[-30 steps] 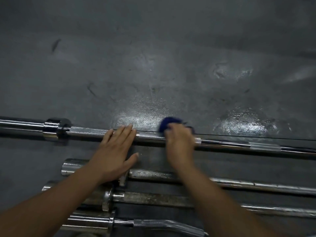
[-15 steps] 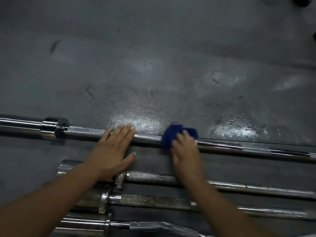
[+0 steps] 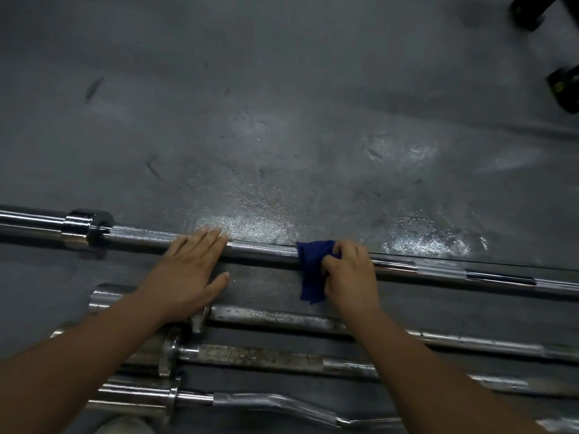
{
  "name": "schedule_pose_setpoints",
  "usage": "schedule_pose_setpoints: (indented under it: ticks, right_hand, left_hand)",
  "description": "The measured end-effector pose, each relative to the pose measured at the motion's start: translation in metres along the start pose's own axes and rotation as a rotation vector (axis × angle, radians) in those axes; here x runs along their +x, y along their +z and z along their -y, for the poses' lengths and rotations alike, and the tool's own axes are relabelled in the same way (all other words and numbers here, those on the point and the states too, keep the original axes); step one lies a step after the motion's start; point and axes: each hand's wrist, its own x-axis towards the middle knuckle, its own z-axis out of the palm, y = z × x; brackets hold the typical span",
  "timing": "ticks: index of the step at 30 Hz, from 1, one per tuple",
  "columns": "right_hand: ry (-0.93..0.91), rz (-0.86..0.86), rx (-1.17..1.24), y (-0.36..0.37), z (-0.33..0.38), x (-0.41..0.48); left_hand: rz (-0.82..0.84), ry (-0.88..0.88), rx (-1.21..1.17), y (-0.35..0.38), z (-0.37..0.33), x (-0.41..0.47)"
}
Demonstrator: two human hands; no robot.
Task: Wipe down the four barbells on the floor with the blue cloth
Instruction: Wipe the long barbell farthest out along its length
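Note:
Several barbells lie side by side on the grey floor. The farthest, a long chrome barbell [image 3: 263,248], runs across the whole view. My left hand [image 3: 188,274] rests flat on its knurled shaft, fingers straight. To the right, my right hand [image 3: 351,274] grips the blue cloth [image 3: 311,270], which is draped over the same shaft and hangs toward me. Nearer lie a second barbell [image 3: 282,317], a rusty third barbell [image 3: 250,358] and a curved bar [image 3: 282,402]; my forearms cover parts of them.
The grey rubber floor [image 3: 282,120] stretches beyond the bars, with shiny wet-looking patches just past the far bar. Two dark round objects [image 3: 564,86] sit at the top right corner. A pale object [image 3: 125,426] shows at the bottom edge.
My right hand has slid the blue cloth rightward along the far bar, and more of the cloth now shows hanging below it. My left hand has stayed flat on the shaft.

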Motion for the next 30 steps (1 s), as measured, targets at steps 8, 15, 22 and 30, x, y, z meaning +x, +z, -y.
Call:
schedule_pose_setpoints:
  ticks: [8, 15, 22, 30]
  right_hand:
    - [0.138, 0.215, 0.254, -0.046, -0.004, -0.011]
    - [0.146, 0.072, 0.297, -0.099, -0.014, -0.065]
    - [0.109, -0.058, 0.333, -0.161, -0.034, -0.119]
    - [0.200, -0.028, 0.234, -0.169, -0.049, -0.119]
  left_hand:
    - [0.121, -0.089, 0.062, -0.035, -0.037, -0.045]
    - [-0.054, -0.119, 0.129, -0.091, -0.085, -0.097]
    - [-0.122, -0.104, 0.181, -0.159, -0.137, -0.144]
    - [-0.108, -0.007, 0.130, -0.131, -0.153, -0.113]
